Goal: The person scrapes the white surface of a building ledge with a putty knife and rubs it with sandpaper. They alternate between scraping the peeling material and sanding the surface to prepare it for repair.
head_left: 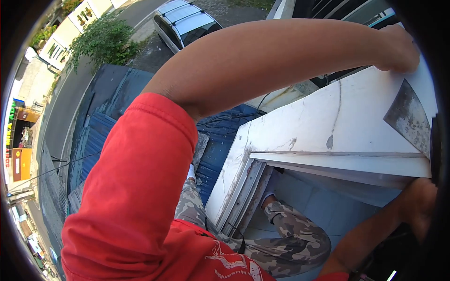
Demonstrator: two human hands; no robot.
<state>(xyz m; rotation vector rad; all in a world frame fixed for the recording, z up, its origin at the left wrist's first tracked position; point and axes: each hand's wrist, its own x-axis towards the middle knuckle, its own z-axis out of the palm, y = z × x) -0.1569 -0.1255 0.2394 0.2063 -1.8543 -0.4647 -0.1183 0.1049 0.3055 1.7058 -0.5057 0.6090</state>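
My left arm, in a red sleeve, stretches across the top of the view. At its end, my left hand (pixel 398 50) is curled closed against the upper right part of the white wall (pixel 300 124); what it holds, if anything, is hidden. Below it, a grey, mottled patch with a pointed shape (pixel 410 117) shows on the white surface. My right hand (pixel 422 199) is at the right edge, just under the wall's lower ledge and beside a dark object. Shadow and the edge of the view hide its fingers.
My legs, in camouflage trousers (pixel 290 234), are on both sides of a white frame (pixel 243 196). Blue corrugated roofing (pixel 218 140) lies below. Beyond are a silver car (pixel 190 21), a leafy tree (pixel 105 40), a road (pixel 63 110) and thin cables.
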